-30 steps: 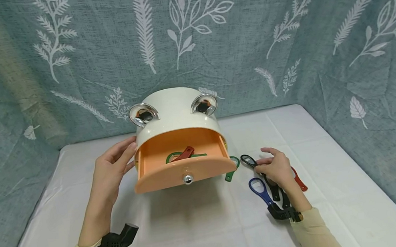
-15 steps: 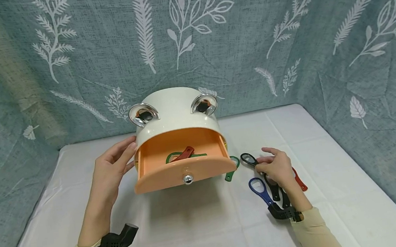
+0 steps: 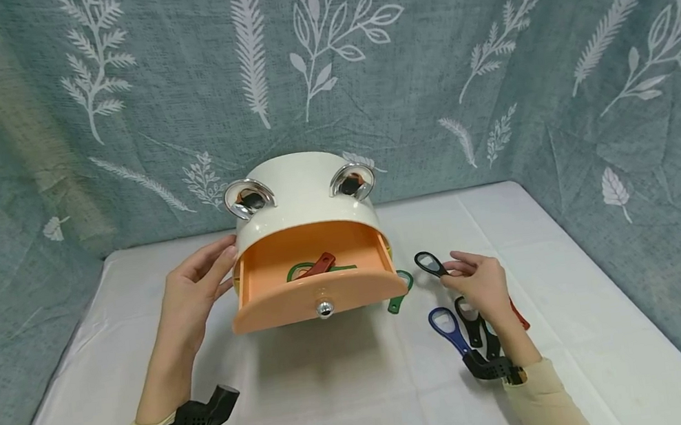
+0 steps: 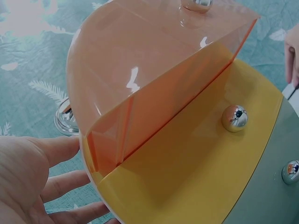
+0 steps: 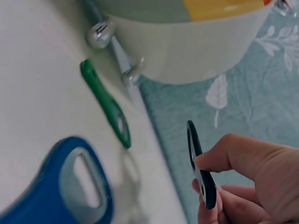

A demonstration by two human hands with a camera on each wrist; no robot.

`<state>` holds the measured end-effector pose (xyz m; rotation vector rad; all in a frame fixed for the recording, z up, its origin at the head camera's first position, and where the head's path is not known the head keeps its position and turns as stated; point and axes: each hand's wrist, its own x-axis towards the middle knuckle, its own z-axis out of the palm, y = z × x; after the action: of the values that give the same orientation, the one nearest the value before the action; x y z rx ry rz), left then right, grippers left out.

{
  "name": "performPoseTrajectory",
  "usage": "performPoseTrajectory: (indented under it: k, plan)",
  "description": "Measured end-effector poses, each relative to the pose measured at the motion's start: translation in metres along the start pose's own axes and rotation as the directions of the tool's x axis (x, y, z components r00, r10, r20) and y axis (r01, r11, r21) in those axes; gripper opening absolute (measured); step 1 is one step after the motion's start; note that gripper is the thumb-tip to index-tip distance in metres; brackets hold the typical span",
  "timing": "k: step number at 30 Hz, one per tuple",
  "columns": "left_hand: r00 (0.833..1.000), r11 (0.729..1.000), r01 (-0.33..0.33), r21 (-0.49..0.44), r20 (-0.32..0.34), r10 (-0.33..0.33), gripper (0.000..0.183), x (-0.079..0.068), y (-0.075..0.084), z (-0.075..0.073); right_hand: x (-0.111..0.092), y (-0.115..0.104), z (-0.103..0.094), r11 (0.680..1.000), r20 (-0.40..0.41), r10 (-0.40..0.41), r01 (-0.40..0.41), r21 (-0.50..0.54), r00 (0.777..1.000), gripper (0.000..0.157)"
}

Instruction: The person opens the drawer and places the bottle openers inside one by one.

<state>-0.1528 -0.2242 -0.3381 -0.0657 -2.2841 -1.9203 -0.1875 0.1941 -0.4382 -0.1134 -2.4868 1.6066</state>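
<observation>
My left hand (image 3: 189, 284) touches the left side of a white frog-shaped drawer box (image 3: 302, 202), its fingers (image 4: 63, 151) fairly straight against the edge. The box's orange top drawer (image 3: 288, 308) is pulled out. Inside it lie a red-handled piece (image 3: 324, 263) and a green ring-shaped one (image 3: 298, 268), both partly behind the drawer front. On the right, my right hand (image 3: 482, 287) pinches a small black magnifying glass (image 5: 208, 189) between thumb and fingers, ring end pointing away. Below that hand lie a blue magnifying glass (image 3: 445, 323) and black ones (image 3: 470, 323).
A green magnifying glass (image 3: 399, 296) lies beside the box's right side. A red handle (image 3: 520, 315) shows past my right wrist. Under the top drawer is a closed yellow drawer (image 4: 187, 158) with a silver knob. A patterned curtain (image 3: 409, 150) hangs behind the white table (image 3: 330, 407).
My right hand has lifted the black magnifying glass slightly up and away from the others, uncovering more of the black one below. My left hand and the drawer have stayed put.
</observation>
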Motion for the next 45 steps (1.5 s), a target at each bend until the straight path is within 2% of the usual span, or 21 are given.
performPoseTrajectory:
  k: [8, 16, 20, 24, 30, 34, 41, 43, 45]
  plan:
    - [1.000, 1.000, 0.006, 0.014, -0.009, -0.006, 0.059, 0.000, 0.000, 0.000, 0.004, -0.034, -0.016, 0.987, -0.005, -0.153, 0.153, 0.049, 0.988, 0.047]
    - [1.000, 1.000, 0.003, 0.012, 0.004, -0.003, 0.059, 0.000, 0.000, 0.000, -0.003, -0.086, -0.033, 0.959, 0.006, -0.234, 0.230, 0.166, 0.972, 0.047]
    - [1.000, 1.000, 0.006, 0.001, 0.010, -0.006, 0.059, 0.000, 0.001, 0.000, -0.007, -0.113, -0.036, 0.933, 0.038, -0.297, 0.282, 0.225, 0.954, 0.048]
    - [1.000, 1.000, 0.008, -0.001, 0.008, -0.008, 0.059, 0.000, 0.001, -0.001, -0.012, -0.139, -0.030, 0.897, 0.114, -0.388, 0.346, 0.275, 0.914, 0.047]
    - [1.000, 1.000, 0.004, -0.003, 0.010, -0.004, 0.059, 0.000, 0.001, -0.001, -0.014, -0.167, -0.009, 0.833, 0.204, -0.513, 0.426, 0.353, 0.834, 0.046]
    - [1.000, 1.000, 0.009, 0.003, 0.012, -0.009, 0.060, 0.000, 0.000, -0.001, -0.011, -0.178, 0.007, 0.789, 0.227, -0.593, 0.502, 0.355, 0.772, 0.046]
    - [1.000, 1.000, -0.001, 0.003, 0.016, 0.001, 0.059, 0.000, 0.000, -0.002, -0.009, -0.184, 0.024, 0.743, 0.282, -0.666, 0.581, 0.332, 0.690, 0.052]
    - [1.000, 1.000, -0.003, 0.001, 0.016, 0.003, 0.059, 0.001, 0.000, -0.002, -0.010, -0.183, 0.024, 0.740, 0.299, -0.671, 0.582, 0.337, 0.679, 0.053]
    - [1.000, 1.000, -0.004, 0.003, 0.014, 0.004, 0.059, 0.001, -0.001, -0.002, -0.012, -0.181, 0.023, 0.746, 0.296, -0.662, 0.570, 0.344, 0.688, 0.051]
